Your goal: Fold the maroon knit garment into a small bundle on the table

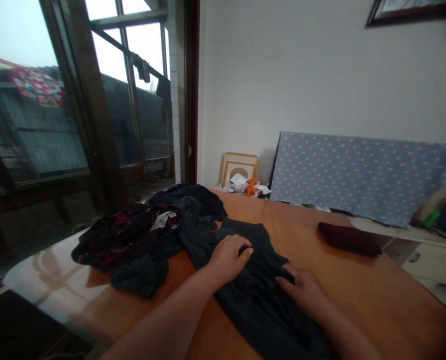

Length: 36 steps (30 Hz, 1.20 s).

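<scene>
A long dark grey garment (260,280) lies spread and wrinkled on the wooden table, running from the clothes pile towards me. My left hand (228,257) rests on its left part, fingers loosely curved and the thumb apart from them. On the garment's right edge lies my right hand (303,285), its fingers apart and touching the cloth. The garment's near end runs out of the bottom of the view. Its exact kind is hard to tell.
Left of my hands sits a heap of dark clothes (125,235), some patterned with red. A folded maroon cloth (348,240) lies on the table (294,225) at right. Behind stand a dotted blue cover (358,175), framed pictures (241,162) and a drawer cabinet (429,260). Glass doors are at left.
</scene>
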Tool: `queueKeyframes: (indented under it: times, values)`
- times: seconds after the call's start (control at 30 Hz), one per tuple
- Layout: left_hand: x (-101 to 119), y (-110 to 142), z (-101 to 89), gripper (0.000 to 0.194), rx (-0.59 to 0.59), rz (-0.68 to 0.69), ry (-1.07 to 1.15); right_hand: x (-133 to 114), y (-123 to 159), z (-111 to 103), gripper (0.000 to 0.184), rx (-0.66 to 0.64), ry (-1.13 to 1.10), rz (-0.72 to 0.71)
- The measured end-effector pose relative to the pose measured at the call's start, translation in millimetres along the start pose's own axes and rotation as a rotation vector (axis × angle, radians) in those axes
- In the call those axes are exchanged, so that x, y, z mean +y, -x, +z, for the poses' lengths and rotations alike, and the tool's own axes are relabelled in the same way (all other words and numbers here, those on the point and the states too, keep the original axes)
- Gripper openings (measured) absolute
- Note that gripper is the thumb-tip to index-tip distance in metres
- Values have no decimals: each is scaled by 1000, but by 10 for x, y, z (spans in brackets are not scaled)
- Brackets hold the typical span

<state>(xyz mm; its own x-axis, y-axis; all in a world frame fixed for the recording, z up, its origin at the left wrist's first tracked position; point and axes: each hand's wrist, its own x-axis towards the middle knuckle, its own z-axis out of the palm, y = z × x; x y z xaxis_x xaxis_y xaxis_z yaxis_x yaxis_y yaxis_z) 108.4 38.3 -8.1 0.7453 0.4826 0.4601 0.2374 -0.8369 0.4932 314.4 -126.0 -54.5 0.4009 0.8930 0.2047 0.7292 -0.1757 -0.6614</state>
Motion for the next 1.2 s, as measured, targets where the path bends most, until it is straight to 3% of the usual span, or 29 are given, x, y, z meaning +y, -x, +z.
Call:
queueKeyframes:
  times: [0.13, 0.2, 0.27, 0.37, 0.43, 0.57, 0.67, 0.73, 0.83, 0.9, 1.0, 1.2]
  values:
    - [-131, -8, -40, 42, 43, -148, -215, 100, -20, -232, 42, 380, -1, 250]
    - [-170, -6, -55, 55, 5, -260, -320, 172, -18, -348, 46, 591, -18, 417]
    - [-178, -7, -71, 60, -74, -346, -381, 228, -11, -421, 47, 723, -46, 505]
    - [-119, -6, -91, 39, -195, -375, -366, 236, -10, -421, 49, 789, -88, 460]
    - [-38, 9, -84, 24, -246, -319, -294, 182, -16, -369, 53, 801, -100, 362]
    - [173, 81, 14, 23, -408, -2, 144, 6, -12, -259, 56, 676, -98, 163]
    - [268, 122, 96, 32, -471, 86, 430, -87, 20, -186, 58, 416, -72, 57]
    - [244, 113, 117, 34, -376, 51, 499, -111, 48, -118, 67, 183, -10, -27]
    - [81, 52, 98, 36, -101, -35, 434, -102, 77, -10, 85, -53, 160, -117]
    - [-56, -4, 72, 37, 60, -96, 331, -82, 74, 27, 79, -83, 247, -122]
    - [-204, -94, 20, 33, 214, -178, 196, -52, 45, -4, 52, -67, 285, -93]
    - [-359, -379, -236, 32, 233, -462, -3, -56, 31, -134, 41, -23, 300, -20]
